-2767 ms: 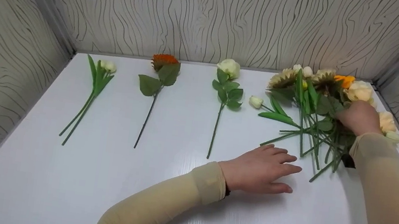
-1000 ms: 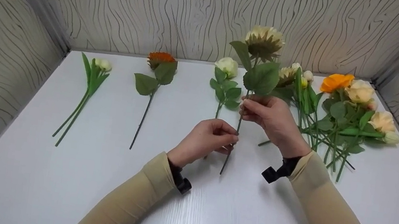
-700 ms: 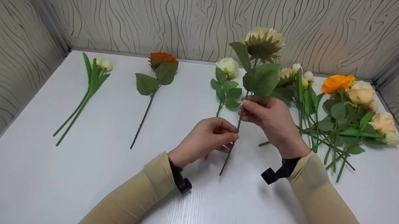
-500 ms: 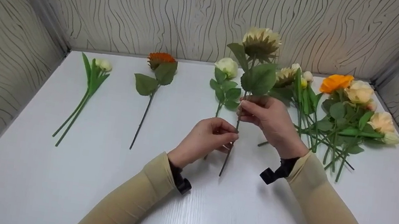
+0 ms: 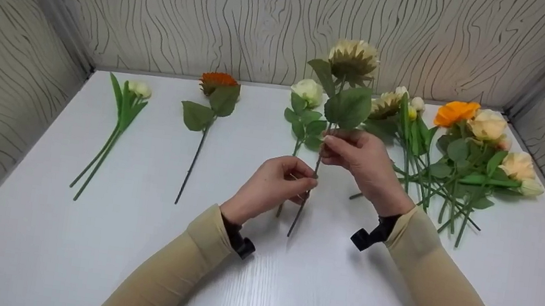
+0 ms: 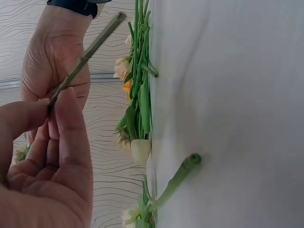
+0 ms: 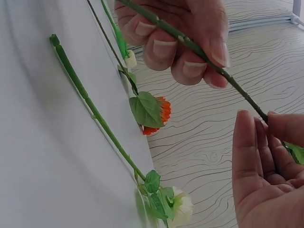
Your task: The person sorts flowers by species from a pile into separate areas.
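Observation:
A cream sunflower (image 5: 352, 61) with broad green leaves is held raised above the white table, its stem leaning slightly. My right hand (image 5: 368, 163) pinches that stem just under the leaves. Lower down, my left hand (image 5: 273, 185) pinches the same stem between thumb and forefinger. The bare stem end sticks out past the left fingertips in the left wrist view. Behind the hands lies a white rose (image 5: 308, 92), its stem partly hidden by my left hand. In the right wrist view both hands grip the stem (image 7: 244, 95) a short way apart.
White tulips (image 5: 122, 112) lie at the left, then an orange sunflower (image 5: 219, 80). At the right is a crossed pile of flowers: an orange bloom (image 5: 456, 114), peach roses (image 5: 488, 124), tulips and another cream sunflower (image 5: 387, 105). Patterned walls (image 5: 248, 18) enclose the table (image 5: 29, 242).
My right hand has brought the cream sunflower out of the right-hand pile, and my left hand has taken its lower stem. In the last half second both have shifted slightly left.

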{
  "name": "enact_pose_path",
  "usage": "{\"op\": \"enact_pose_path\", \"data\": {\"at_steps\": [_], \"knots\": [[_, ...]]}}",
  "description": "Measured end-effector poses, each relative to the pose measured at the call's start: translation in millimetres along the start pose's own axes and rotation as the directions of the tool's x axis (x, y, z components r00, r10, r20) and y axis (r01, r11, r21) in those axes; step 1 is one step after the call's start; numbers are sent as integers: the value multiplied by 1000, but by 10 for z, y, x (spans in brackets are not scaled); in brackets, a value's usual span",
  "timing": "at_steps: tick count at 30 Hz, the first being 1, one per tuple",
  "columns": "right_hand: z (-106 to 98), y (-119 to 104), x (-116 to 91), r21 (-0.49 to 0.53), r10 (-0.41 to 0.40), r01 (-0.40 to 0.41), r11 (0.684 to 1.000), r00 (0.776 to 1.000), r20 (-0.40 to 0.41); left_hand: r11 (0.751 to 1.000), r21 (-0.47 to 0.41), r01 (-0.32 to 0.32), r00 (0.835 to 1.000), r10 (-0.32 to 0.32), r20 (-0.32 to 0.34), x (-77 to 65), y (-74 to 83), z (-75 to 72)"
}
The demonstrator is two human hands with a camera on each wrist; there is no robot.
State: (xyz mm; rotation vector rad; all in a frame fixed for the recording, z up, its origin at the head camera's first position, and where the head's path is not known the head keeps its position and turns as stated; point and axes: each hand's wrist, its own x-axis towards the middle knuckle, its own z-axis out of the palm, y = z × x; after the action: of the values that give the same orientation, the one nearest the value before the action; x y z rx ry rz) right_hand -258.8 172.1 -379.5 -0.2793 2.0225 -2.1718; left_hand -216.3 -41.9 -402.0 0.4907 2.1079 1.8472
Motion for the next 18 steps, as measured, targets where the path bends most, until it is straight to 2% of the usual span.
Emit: {"op": "enact_pose_path", "data": {"at_steps": [3,5,7,8,10,13,15,17,18], "knots": [[17,12,9,-28,-4,5,1000,1000,10,998,63,15,1000,-14,-25,-72,26,-204],[17,19,9,-58,-2,3,998,1000,18,991,123,47,998,-41,-54,-133,37,-399],[6,25,14,-80,1,1,997,1000,26,972,212,98,992,-78,-103,-192,40,-633],[0,26,14,-86,2,0,996,1000,29,955,266,129,986,-97,-133,-219,44,-760],[-13,28,19,-91,5,-2,996,999,35,905,377,196,973,-130,-193,-263,40,-1021],[-24,29,23,-92,11,-7,996,999,41,801,519,298,944,-168,-282,-306,-6,-1381],[-27,35,24,-90,19,-15,996,999,44,748,566,346,930,-192,-315,-321,-64,-1570],[-26,45,25,-91,27,-23,996,999,45,711,589,385,916,-215,-338,-324,-128,-1699],[-23,52,26,-90,31,-26,996,998,46,700,592,399,911,-228,-345,-323,-158,-1742]]}}
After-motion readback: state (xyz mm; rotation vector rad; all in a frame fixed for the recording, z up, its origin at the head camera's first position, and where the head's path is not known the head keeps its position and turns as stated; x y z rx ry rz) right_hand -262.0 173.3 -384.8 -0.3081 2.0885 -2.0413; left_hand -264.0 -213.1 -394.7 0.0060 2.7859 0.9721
